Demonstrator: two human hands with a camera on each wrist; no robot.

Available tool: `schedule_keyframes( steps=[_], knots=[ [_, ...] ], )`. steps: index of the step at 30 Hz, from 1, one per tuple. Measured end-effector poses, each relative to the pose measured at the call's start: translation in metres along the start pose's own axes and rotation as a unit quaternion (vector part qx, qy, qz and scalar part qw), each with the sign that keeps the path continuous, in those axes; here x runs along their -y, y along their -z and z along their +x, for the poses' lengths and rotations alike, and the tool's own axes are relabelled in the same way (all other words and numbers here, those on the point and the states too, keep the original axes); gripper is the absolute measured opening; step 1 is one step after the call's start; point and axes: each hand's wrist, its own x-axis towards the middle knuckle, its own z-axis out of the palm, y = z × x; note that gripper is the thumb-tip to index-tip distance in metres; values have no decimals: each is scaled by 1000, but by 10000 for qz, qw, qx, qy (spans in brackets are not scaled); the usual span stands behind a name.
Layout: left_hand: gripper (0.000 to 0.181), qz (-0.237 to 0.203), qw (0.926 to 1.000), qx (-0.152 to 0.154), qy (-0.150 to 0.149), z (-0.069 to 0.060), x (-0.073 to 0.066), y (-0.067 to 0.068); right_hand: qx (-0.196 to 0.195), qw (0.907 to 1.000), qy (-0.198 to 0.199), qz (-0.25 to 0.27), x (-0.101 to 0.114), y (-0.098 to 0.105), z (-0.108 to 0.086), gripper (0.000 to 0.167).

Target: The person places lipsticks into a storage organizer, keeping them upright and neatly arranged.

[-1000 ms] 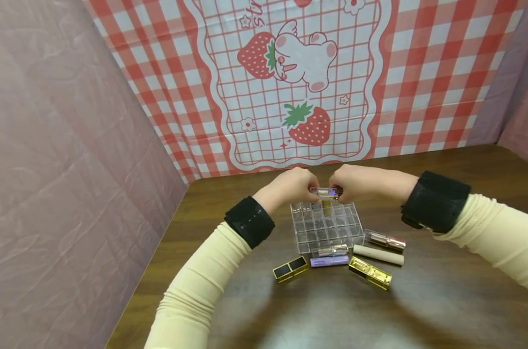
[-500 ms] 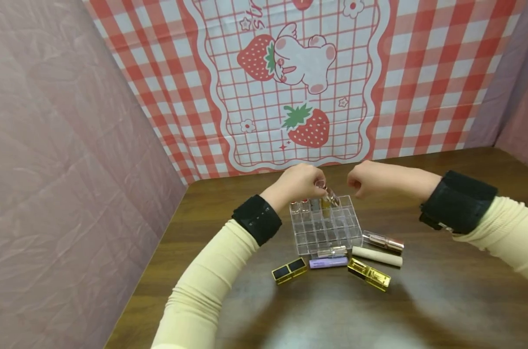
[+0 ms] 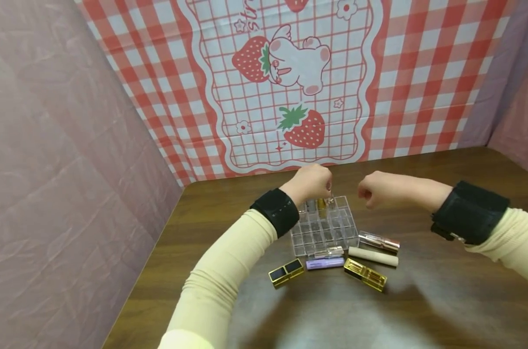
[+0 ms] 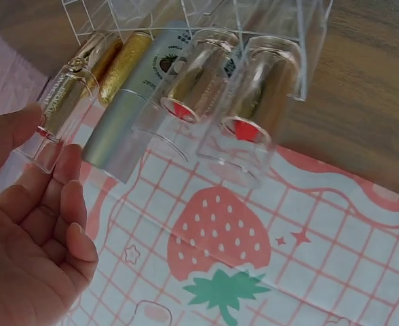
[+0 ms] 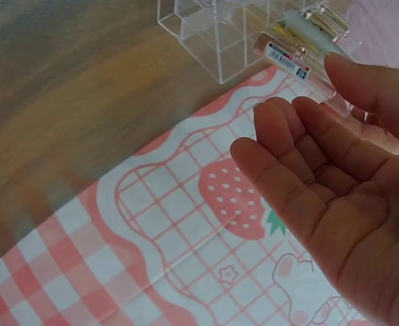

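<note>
My left hand (image 3: 311,183) is at the back row of a clear divided organizer (image 3: 348,213). In the left wrist view its thumb and fingers pinch the clear end of a gold lipstick (image 4: 67,98), whose other end sits in a compartment. Beside that lipstick stand a glittery gold tube (image 4: 121,64), a grey-green tube (image 4: 118,129) and two clear-capped lipsticks (image 4: 257,92) with red showing. To the right of the organizer hovers my right hand (image 3: 379,188), its fingers loosely bent and nothing in them.
In front of the organizer lie a black-and-gold lipstick (image 3: 286,273), a lilac tube (image 3: 325,263), a clear-and-rose tube (image 3: 330,253) and a gold tube (image 3: 365,274). A cream tube (image 3: 373,256) and rose-gold lipstick (image 3: 379,241) lie at right. A checked cloth (image 3: 421,82) hangs behind.
Both hands were at the lipstick, held sideways above the organizer. The right hand has let go and drawn off rightward. My left hand has turned the lipstick upright and lowered it into the back row.
</note>
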Motion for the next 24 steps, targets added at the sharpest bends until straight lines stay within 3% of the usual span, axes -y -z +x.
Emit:
schedule_keyframes(
  steps=[2,7,10,13,18,24],
  knots=[
    [7,-14,10000,53,31,4,-3,-1,0,10000,-3,13,-2,-3,-3,21],
    [20,113,9998,94,97,11,-7,0,38,10000,24,-12,-7,-14,-11,15],
    [14,248,9994,145,186,13,-8,1,141,9998,-43,93,-11,-20,-17,12],
    [9,260,9985,330,358,14,-8,3,259,9994,-157,192,-15,-26,-23,15],
    [24,286,9969,556,486,16,-9,3,415,9981,-291,353,-23,-33,-35,10],
    [24,260,9955,718,567,20,-12,-4,307,9977,-331,497,-27,-46,-43,15]
  ],
)
